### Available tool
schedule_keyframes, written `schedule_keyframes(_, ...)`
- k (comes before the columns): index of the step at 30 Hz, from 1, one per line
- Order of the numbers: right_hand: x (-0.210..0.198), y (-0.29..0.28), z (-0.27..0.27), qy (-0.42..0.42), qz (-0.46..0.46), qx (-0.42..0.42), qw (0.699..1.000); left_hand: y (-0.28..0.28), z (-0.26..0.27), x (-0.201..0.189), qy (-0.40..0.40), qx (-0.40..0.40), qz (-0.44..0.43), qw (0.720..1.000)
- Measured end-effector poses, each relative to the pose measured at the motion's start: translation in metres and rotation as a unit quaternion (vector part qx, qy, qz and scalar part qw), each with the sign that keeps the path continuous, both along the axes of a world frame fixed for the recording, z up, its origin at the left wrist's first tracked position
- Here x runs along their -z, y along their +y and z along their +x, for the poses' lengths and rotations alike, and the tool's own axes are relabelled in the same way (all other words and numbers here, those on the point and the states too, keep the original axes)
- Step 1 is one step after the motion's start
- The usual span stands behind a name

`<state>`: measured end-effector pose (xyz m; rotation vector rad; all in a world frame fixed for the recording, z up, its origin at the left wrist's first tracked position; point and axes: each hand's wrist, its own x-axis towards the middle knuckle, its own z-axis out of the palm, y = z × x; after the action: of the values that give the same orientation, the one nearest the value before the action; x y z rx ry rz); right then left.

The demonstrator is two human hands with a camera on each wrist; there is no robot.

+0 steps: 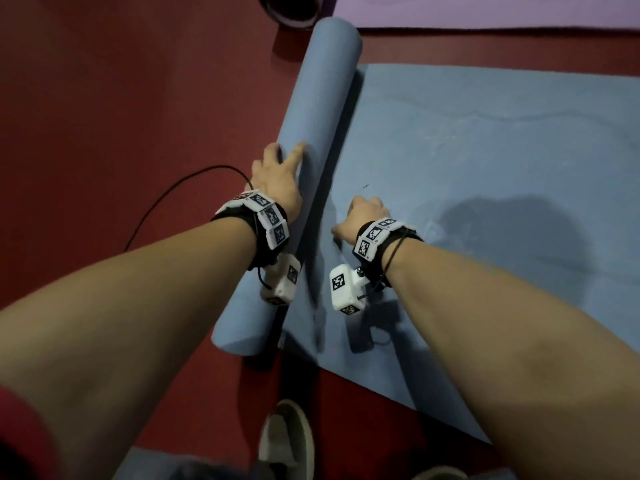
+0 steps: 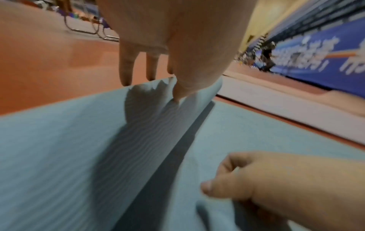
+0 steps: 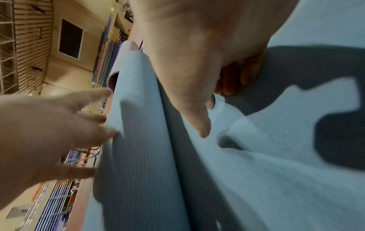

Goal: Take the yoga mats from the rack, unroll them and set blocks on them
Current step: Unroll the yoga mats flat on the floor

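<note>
Floor [image 1: 104, 98] of dark red carpet fills the scene, and on it lies your blue mat [image 1: 485, 168], partly spread out to your right with the rest wound in a roll [image 1: 322, 116] along its left edge. A lilac mat [image 1: 485, 8] lies flat beyond it, well apart, and another rolled mat [image 1: 291, 15] sits just past the far end of the blue roll. The roll's long axis runs away from you, from near your shoe [image 1: 287, 441] toward the top of the head view, so it must travel sideways to your left to open further. Your left hand [image 1: 277, 178] is the nearer one to it: fingers [image 2: 126, 67] straight and spread, resting on the top of the roll about midway along its length. Your right hand [image 1: 363, 216] sits just beside the roll on the flat part, fingers curled under and knuckles down; the right wrist view shows the mat puckered beneath it, but whether it pinches the mat or only presses cannot be told. A thin black cable [image 1: 180, 195] trails from your left wrist across the carpet. No blocks and no rack show in any view, so unrolling looks about half done, and the next push likely falls to the left hand while the right pins the flat part.
</note>
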<state>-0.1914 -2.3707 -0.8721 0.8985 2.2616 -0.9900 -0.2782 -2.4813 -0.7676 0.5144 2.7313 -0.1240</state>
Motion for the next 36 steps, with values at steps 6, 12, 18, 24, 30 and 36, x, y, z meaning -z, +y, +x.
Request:
schedule_keyframes(6,-0.01,0.005,0.002,0.0,-0.012,-0.003,1.0,-0.025,-0.004,-0.008,-0.091,0.037,-0.11,0.989)
schedule_keyframes(12,-0.004,-0.01,-0.008,-0.021,0.034,0.053,0.998,-0.034,-0.018,0.015,-0.045,-0.024,-0.023,0.998)
schedule_keyframes(18,-0.002,-0.015,-0.01,-0.017,0.083,0.073,0.994,-0.064,-0.046,0.03,-0.032,-0.027,0.052,0.998)
schedule_keyframes(24,-0.007,-0.038,-0.026,-0.062,0.155,0.137,0.976,-0.093,-0.108,0.038,-0.15,-0.017,0.131,0.98)
schedule_keyframes(30,-0.026,-0.093,-0.059,-0.028,0.073,0.268,0.96,-0.126,-0.134,0.046,-0.232,-0.009,0.206,0.951)
schedule_keyframes(36,-0.069,-0.172,-0.119,0.049,-0.16,0.402,0.9,-0.168,-0.172,0.045,-0.261,0.012,0.217,0.941)
